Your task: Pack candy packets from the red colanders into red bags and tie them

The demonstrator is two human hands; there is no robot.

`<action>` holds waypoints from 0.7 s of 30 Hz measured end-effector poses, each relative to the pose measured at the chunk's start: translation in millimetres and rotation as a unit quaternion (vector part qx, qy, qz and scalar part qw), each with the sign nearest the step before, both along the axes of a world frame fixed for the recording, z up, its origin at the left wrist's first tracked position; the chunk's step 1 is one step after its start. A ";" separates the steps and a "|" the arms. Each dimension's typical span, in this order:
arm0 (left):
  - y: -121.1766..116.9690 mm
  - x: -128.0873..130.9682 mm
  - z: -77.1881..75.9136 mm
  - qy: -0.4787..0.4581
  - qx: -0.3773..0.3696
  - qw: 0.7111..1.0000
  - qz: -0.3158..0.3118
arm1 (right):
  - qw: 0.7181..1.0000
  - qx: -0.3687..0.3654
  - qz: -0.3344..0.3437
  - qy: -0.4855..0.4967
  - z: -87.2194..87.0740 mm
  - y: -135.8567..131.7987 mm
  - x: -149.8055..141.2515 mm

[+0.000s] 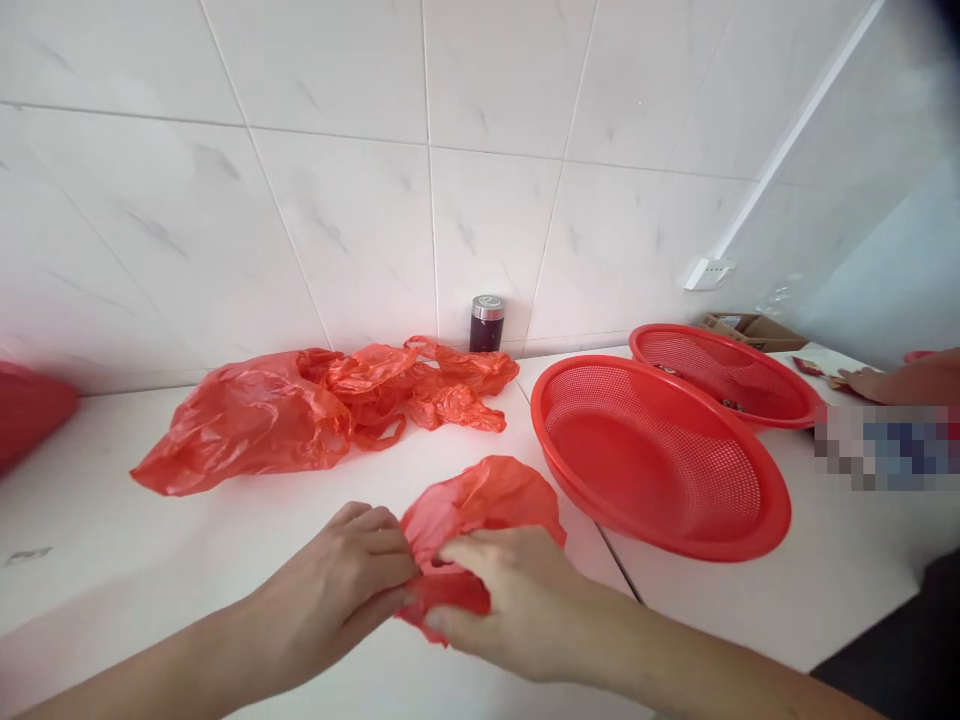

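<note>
A thin red plastic bag (487, 490) is bunched up over the white table in front of me. My left hand (352, 570) has its fingers curled closed on the bag's left edge. From the right, my right hand (517, 600) grips the same bag, thumb below and fingers above, with a fold of red plastic between them. Whether anything lies inside the bag I cannot tell. Behind my hands, more crumpled red plastic bags (255, 415) lie in a heap on the table.
Two red perforated baskets (660, 540) stand at the right, one behind the other. A dark flask with a silver lid (487, 325) is by the tiled wall. At the far right are a cardboard box (757, 330) and another person's hand (862, 383) near small packets. A seam crosses the white table (97, 520).
</note>
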State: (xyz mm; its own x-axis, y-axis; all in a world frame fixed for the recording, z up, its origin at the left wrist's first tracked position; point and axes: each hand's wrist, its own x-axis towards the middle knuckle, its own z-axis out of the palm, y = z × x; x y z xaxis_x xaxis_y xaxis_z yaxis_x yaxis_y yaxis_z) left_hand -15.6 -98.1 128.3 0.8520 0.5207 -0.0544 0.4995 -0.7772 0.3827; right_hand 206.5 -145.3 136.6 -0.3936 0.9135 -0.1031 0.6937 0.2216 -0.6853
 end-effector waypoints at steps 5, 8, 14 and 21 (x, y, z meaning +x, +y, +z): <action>15.7 0.9 19.6 -0.107 -0.122 0.980 0.111 | 0.999 -0.026 -0.005 0.022 -14.9 17.7 -3.2; 27.3 2.1 17.1 -0.214 -0.217 0.931 0.201 | 0.995 0.033 -0.037 0.082 -0.2 27.7 8.2; 38.7 17.9 32.0 -0.396 -0.219 0.869 0.200 | 0.975 0.093 -0.059 0.192 25.0 33.5 22.6; 45.0 24.2 47.2 -0.422 -0.179 0.862 0.217 | 0.968 0.071 -0.046 0.236 25.2 39.8 26.9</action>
State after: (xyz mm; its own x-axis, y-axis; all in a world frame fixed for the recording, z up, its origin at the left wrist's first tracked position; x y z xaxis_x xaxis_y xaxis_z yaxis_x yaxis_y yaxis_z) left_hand 8.7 -53.0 175.5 0.3966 0.8785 0.2664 0.1394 -0.3445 0.9284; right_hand 233.4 -105.5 161.9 -0.2832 0.9386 0.1971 0.3321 0.2887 -0.8979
